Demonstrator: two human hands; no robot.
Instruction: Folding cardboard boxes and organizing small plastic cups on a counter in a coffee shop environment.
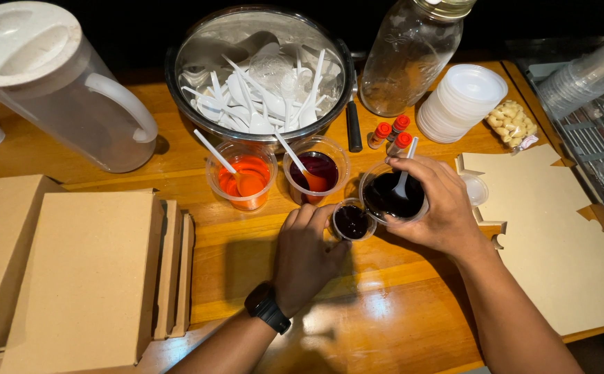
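Glossy varnished wood on the table (399, 312), catching the light at lower centre. Upper centre, a shiny steel bowl (177, 76) holds smooth white plastic spoons (260, 97). Clear plastic on the small cup (352, 221) under the left hand (305, 256) and the bigger cup (392, 197) in the right hand (437, 204). Glass jar (409, 55) up top, transparent and slick. Matt brown cardboard boxes (80, 277) lower left. Frosted plastic pitcher (59, 104) upper left.

Left hand (307, 257) steadying a small sauce cup (352, 221) of dark liquid. Right hand (432, 208) tilting a larger dark-filled cup (392, 196) just right of it. Farther left, orange cup (242, 176) and red cup (316, 170).
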